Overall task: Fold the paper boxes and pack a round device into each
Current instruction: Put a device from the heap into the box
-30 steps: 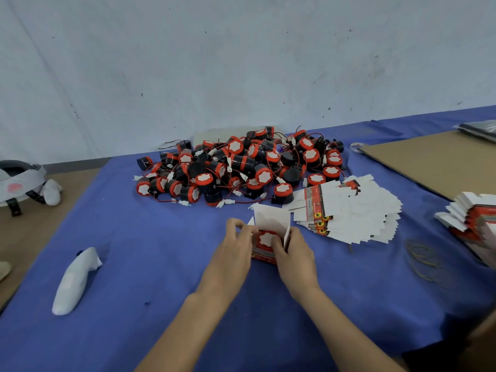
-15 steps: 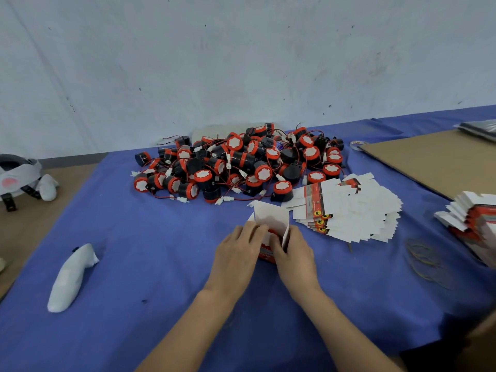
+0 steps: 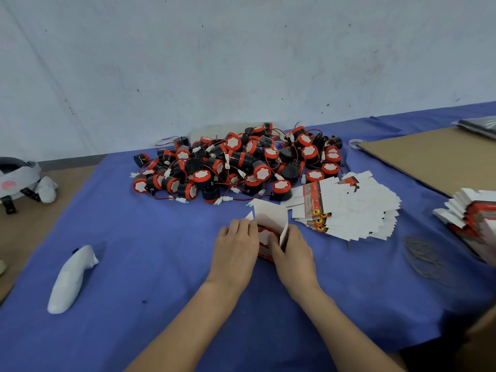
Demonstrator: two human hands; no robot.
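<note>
The lower part of the paper box is hidden between the left hand and the right hand; of the round device inside only the top shows. The frame's right edge cuts off a stack of flat boxes.

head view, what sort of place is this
Probably a small packing workbench: a heap of round devices on a blue cloth, a fan of flat boxes beside it, and the left hand and right hand folding a box around one device.
</note>
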